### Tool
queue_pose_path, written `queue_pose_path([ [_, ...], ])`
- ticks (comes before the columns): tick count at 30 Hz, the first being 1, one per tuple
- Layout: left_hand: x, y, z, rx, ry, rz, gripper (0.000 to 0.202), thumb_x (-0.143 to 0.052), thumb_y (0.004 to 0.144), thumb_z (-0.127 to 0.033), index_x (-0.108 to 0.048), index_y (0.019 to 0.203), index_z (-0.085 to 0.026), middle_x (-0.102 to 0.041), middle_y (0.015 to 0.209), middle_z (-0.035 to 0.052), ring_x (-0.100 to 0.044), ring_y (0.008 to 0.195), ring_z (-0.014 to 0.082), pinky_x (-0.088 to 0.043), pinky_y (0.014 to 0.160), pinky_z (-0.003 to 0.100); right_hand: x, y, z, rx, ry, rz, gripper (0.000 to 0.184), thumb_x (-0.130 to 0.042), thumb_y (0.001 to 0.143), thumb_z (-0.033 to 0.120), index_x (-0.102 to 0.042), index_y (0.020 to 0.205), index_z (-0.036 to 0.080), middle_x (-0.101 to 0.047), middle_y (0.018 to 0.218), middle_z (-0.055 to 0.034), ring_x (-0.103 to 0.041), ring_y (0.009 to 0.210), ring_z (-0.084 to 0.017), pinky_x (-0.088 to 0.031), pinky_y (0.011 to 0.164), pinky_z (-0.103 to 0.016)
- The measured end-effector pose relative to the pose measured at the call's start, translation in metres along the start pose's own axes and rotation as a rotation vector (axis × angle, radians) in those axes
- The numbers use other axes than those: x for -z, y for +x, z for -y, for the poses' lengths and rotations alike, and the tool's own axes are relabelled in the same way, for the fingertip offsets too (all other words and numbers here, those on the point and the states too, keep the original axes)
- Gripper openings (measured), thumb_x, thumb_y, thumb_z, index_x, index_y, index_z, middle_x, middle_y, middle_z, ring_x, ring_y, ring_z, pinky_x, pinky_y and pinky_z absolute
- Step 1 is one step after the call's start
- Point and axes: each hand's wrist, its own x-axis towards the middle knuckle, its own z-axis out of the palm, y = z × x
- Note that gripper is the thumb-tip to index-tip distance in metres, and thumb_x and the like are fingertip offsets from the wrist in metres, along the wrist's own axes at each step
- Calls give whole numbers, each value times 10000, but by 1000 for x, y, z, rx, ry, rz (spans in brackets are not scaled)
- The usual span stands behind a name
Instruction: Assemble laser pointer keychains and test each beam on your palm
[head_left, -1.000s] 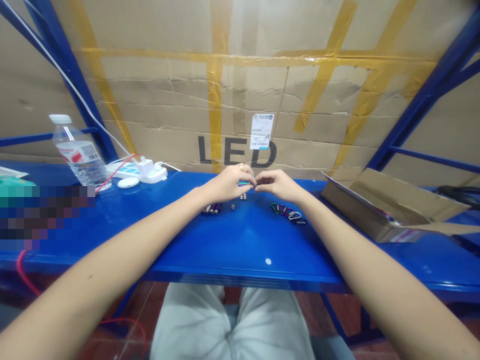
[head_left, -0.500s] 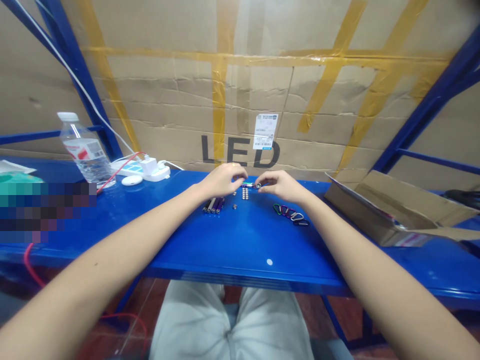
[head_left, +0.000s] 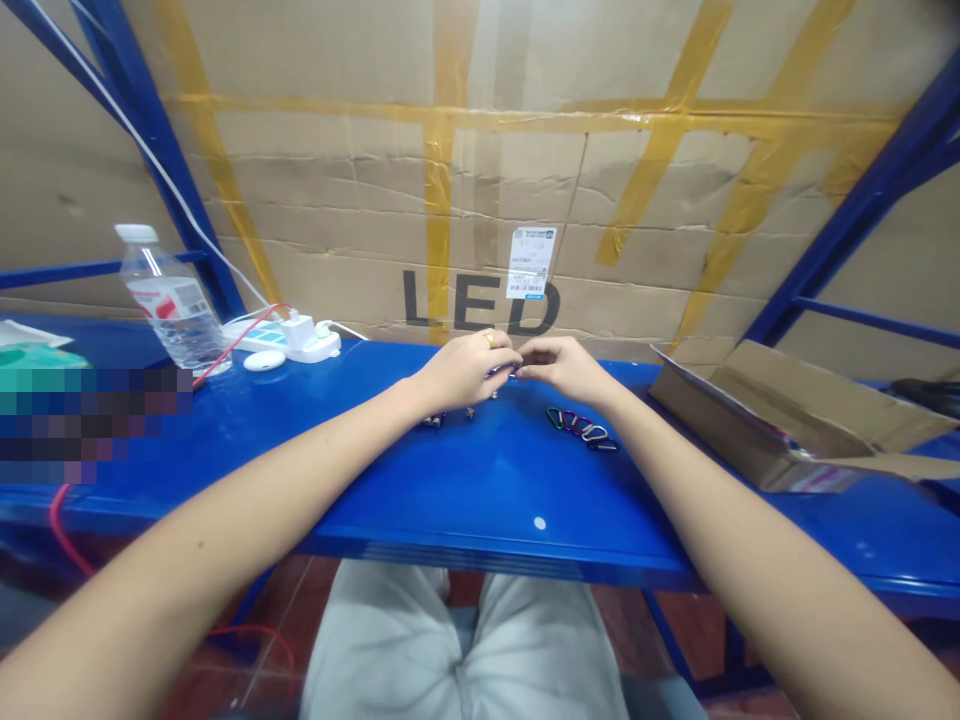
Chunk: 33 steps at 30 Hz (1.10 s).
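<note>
Over the far part of the blue table, my left hand (head_left: pixel 466 368) and my right hand (head_left: pixel 564 368) meet fingertip to fingertip. Both are closed around a small shiny tube (head_left: pixel 493 371), mostly covered by the fingers. A gold ring is on my left hand. Under my left wrist, the ends of several small metal tubes (head_left: pixel 433 421) stick out. A small silver round piece (head_left: pixel 470 412) lies nearby, and others are largely hidden behind my left hand. Several small coloured carabiners (head_left: pixel 594 433) lie in a row near my right wrist.
An open cardboard box (head_left: pixel 757 430) stands on the right. At the left are a water bottle (head_left: pixel 169 305), a white power strip (head_left: pixel 319 347) with cables and a white round object (head_left: pixel 264 361). A large taped carton (head_left: pixel 337 220) rises behind the blue table (head_left: pixel 480 500).
My left hand has moved right to the small tube and closed on it beside my right hand. It now covers most of the silver pieces and the row of tubes.
</note>
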Motion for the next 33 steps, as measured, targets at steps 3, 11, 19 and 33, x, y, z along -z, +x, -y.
queue_pose_path([
  [3,2,2,-5,33,-17,38,163,-490,914,-182,-646,955,-163,-663,987,98,-624,936,212,-505,809,346,-2,1,0,17,-2,18,159,-757,651,275,-688,743,165,-690,730,-14,-629,752,-183,-504,778,-352],
  [11,11,1,5,211,-141,94,133,-492,868,-146,-564,977,-169,-659,887,58,-602,793,162,-460,724,296,-1,3,-7,27,-38,3,174,-739,635,239,-704,793,178,-707,792,-32,-643,814,-208,-512,825,-380],
  [19,7,-11,36,255,49,452,238,-508,844,-170,-726,939,-179,-709,952,102,-636,869,216,-442,735,311,0,2,-9,-188,53,88,134,-737,706,180,-645,803,173,-700,729,-40,-667,714,-191,-552,771,-373],
  [33,6,-8,27,375,-9,641,164,-596,852,-229,-750,892,-188,-738,887,77,-640,791,190,-421,685,274,-4,2,-17,-194,-67,211,187,-716,656,180,-635,824,179,-702,768,-18,-614,695,-163,-487,679,-306],
])
